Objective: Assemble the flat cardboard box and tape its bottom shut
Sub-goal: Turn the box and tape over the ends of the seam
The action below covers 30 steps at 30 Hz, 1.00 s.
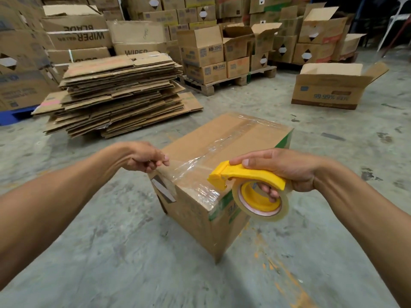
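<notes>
A brown cardboard box [224, 138] stands on the concrete floor with its closed flaps facing up. Clear tape runs along the middle seam. A loose strip of clear tape [189, 168] stretches across the box's near edge. My left hand [146, 158] pinches the free end of that strip at the near left corner of the box. My right hand [282, 167] grips a yellow tape dispenser [246, 174] holding a clear tape roll [260, 201], just above the box's near right edge.
A tall stack of flattened cardboard [120, 92] lies to the far left. An open box [329, 85] sits on the floor at the far right. Pallets with stacked cartons [213, 52] line the back. Bare concrete floor [133, 252] surrounds the box.
</notes>
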Available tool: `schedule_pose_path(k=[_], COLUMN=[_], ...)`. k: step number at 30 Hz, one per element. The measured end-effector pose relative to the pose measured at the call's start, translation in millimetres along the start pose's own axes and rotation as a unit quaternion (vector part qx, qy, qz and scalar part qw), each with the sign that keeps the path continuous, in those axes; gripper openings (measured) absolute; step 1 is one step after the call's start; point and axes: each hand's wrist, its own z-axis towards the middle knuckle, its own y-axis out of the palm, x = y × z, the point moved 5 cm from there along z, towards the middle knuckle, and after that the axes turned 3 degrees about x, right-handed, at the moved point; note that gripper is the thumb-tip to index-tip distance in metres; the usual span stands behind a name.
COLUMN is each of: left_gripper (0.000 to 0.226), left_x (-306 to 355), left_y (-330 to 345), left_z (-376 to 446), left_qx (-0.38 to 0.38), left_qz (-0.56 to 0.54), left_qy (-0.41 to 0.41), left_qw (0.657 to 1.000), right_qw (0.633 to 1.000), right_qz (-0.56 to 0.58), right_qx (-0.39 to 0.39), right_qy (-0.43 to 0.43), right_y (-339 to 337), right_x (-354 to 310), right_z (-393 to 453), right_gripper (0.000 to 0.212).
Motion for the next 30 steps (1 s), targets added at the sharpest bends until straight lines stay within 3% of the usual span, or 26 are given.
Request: schedule_pose_path(k=[5, 11, 15, 21, 30], left_gripper=[0.023, 0.020, 0.022, 0.023, 0.022], left_x=[-14.4, -13.6, -22.0, -34.8, -48.2], left_y=[-31.4, -53.4, -70.8, -74.1, -68.0], left_z=[25.0, 51.2, 66.4, 87.8, 106.4], left_qx=[0.072, 0.182, 0.234, 0.237, 0.171], left_qz=[0.028, 0.092, 0.075, 0.058, 0.014], left_qy=[0.025, 0.116, 0.128, 0.117, 0.087], left_qw=[0.997, 0.972, 0.961, 0.963, 0.981], right_qw=[1.000, 0.995, 0.994, 0.996, 0.995], right_qz=[-0.014, -0.062, -0.072, -0.063, -0.073], right_qx=[0.022, 0.059, 0.065, 0.064, 0.063], right_qy=[-0.009, -0.051, -0.051, -0.025, 0.004], right_y=[28.4, 66.4, 78.9, 83.7, 83.8], right_x=[-5.9, -27.0, -38.4, -38.4, -39.0], right_z=[18.2, 57.0, 82.5, 100.2, 102.1], right_gripper=[0.024, 0.022, 0.024, 0.023, 0.020])
